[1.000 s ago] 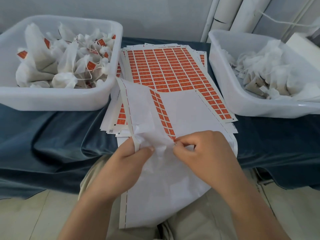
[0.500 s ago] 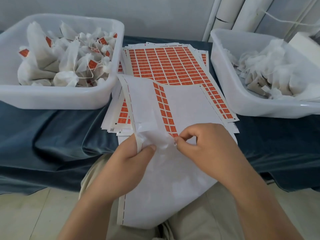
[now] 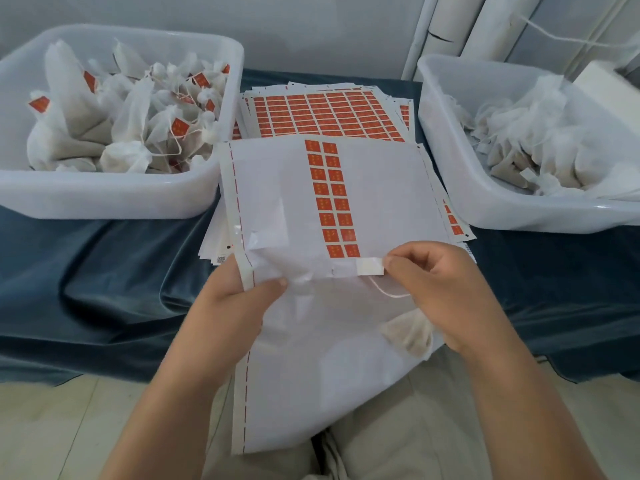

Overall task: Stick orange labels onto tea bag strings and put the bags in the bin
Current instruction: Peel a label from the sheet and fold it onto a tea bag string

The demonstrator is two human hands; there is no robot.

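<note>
Fingers [image 3: 394, 264] of right hand [image 3: 446, 292] pinch peeled label [image 3: 370, 266], centre frame. String [image 3: 389, 292] loops down to tea bag [image 3: 410, 336] under palm. Left hand [image 3: 239, 306] clamps label sheet [image 3: 346, 188], thumb on top. Upper-left bin [image 3: 104, 199]: many labelled bags done. Upper-right bin [image 3: 502, 216]: unlabelled heap, so plenty left, I reckon. Label on string yet? Can't tell.

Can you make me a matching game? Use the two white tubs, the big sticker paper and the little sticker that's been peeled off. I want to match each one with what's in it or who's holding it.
Things
1. left bin
2. right bin
3. label sheet
4. peeled label

Places and states
A. pinched by the right hand
B. holds tagged tea bags with orange labels
C. gripped at its edge by the left hand
D. holds plain tea bags, no orange showing

Pairs: 1-B, 2-D, 3-C, 4-A
</note>
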